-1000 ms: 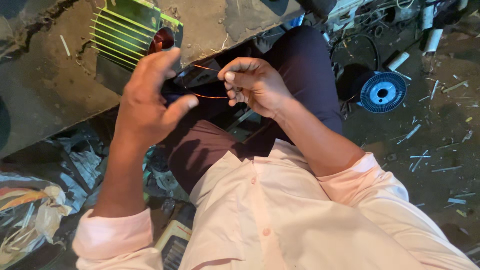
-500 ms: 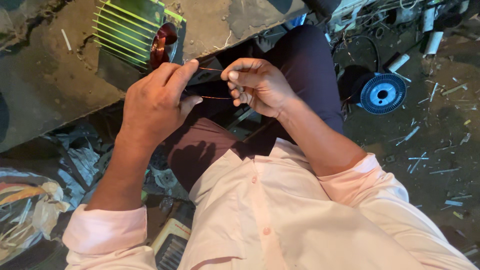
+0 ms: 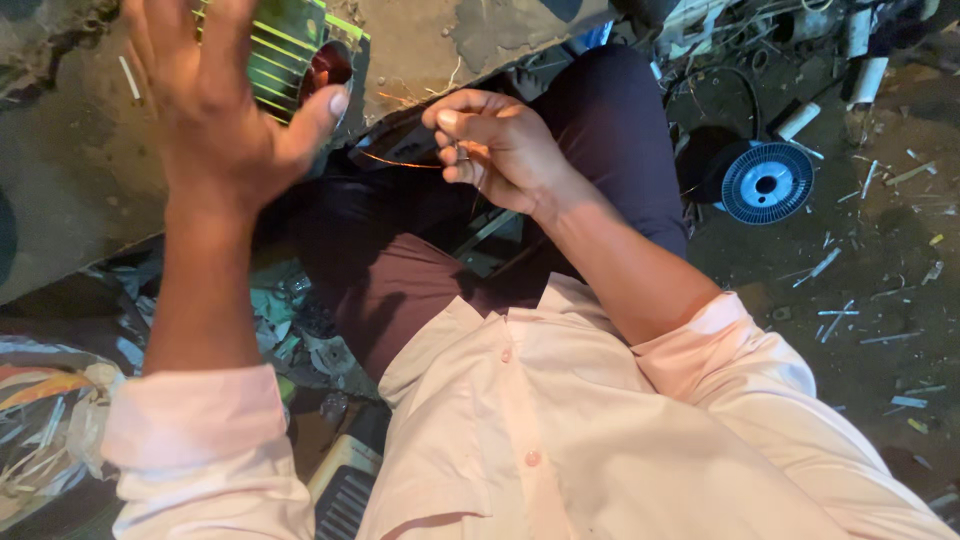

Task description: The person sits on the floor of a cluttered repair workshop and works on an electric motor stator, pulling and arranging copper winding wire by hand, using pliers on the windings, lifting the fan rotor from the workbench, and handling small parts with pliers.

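My left hand (image 3: 215,100) is raised with palm open and fingers spread, above a green slotted motor core (image 3: 290,55) with copper winding that rests on the grey slab (image 3: 70,190). The hand covers much of the core. My right hand (image 3: 495,150) is curled over my lap, pinching a small metal piece and a thin copper wire (image 3: 400,160). That wire runs left from its fingers toward the core. Dark trousers lie under both hands.
A blue wire spool (image 3: 767,182) sits on the littered floor at the right, among white tube scraps. Crumpled plastic and wire offcuts (image 3: 45,420) pile at the lower left. A pale slatted casing (image 3: 340,485) lies by my left knee.
My left hand has lifted away from the wire and opened flat, rising toward the camera. My right hand stays over the lap, still pinching the wire.
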A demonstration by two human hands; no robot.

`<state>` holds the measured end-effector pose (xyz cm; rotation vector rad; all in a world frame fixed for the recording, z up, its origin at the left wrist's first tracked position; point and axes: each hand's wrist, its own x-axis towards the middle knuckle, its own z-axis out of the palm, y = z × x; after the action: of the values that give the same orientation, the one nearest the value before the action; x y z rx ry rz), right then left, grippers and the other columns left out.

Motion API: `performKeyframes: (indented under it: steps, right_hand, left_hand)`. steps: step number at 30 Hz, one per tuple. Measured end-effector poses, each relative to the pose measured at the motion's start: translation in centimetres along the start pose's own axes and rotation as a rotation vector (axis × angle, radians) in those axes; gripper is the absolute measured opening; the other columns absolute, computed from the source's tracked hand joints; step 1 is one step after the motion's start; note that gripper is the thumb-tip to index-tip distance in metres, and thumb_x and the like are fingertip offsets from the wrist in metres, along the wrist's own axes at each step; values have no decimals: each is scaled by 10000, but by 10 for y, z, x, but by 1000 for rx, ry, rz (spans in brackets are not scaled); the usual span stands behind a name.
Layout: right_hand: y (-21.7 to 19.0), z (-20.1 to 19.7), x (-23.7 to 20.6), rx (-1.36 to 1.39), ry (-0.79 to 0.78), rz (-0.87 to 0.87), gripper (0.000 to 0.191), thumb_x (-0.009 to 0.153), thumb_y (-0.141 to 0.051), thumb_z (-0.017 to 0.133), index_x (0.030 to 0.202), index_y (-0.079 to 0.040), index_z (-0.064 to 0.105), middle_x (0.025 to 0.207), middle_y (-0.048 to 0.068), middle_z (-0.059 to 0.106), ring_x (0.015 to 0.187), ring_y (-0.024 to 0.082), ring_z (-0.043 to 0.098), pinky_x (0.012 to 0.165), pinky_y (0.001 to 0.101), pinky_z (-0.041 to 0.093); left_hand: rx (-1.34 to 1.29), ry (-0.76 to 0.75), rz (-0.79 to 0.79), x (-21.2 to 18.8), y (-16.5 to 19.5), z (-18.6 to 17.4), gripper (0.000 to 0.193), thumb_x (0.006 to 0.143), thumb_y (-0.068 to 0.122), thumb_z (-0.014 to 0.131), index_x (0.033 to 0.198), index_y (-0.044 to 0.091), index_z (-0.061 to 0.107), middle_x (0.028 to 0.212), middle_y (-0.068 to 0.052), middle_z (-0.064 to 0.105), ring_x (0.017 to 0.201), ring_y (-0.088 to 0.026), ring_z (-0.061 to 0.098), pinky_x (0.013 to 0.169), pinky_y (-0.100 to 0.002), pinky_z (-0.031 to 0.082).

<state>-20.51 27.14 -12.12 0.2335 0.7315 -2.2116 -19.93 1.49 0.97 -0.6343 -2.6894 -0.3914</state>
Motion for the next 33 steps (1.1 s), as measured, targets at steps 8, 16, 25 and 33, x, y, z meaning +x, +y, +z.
performKeyframes:
  steps: [8, 16, 25, 33]
  right_hand:
    - [16, 12, 36, 120, 35, 13, 142, 1017, -103, 650, 1113, 2, 667, 849, 32, 655, 715, 102, 663, 687, 290, 618]
    - [34, 29, 62, 135, 37, -58, 150, 1006, -99, 641, 1105, 9, 679, 859, 32, 667, 743, 113, 670, 732, 317, 632]
    - [41, 41, 67, 136, 89, -136, 155, 1025, -102, 634, 1117, 16, 674, 899, 54, 679, 807, 148, 691, 783, 345, 648]
    - [46, 48, 64, -218, 197, -290, 196, 990, -129, 648, 1155, -25, 632, 929, 74, 757, 813, 156, 744, 689, 297, 605]
  left_hand:
    - [-211, -75, -148, -9, -53, 27, 614, 914, 240, 769, 1451, 59, 534, 1373, -214, 514, 1281, -415, 520, 1124, -502, 459]
    - [-329, -10, -109, -13, -78, 33, 267, 1028, 208, 742, 1109, -30, 652, 1013, -158, 666, 975, -331, 648, 863, -444, 516]
    - [-441, -20, -91, -12, -79, 35, 156, 1075, 134, 710, 1070, -22, 704, 945, -94, 717, 839, -206, 684, 780, -343, 537]
    - [-402, -16, -63, -25, -98, 46, 203, 1070, 161, 707, 1101, -39, 711, 968, -115, 733, 840, -227, 684, 787, -355, 537]
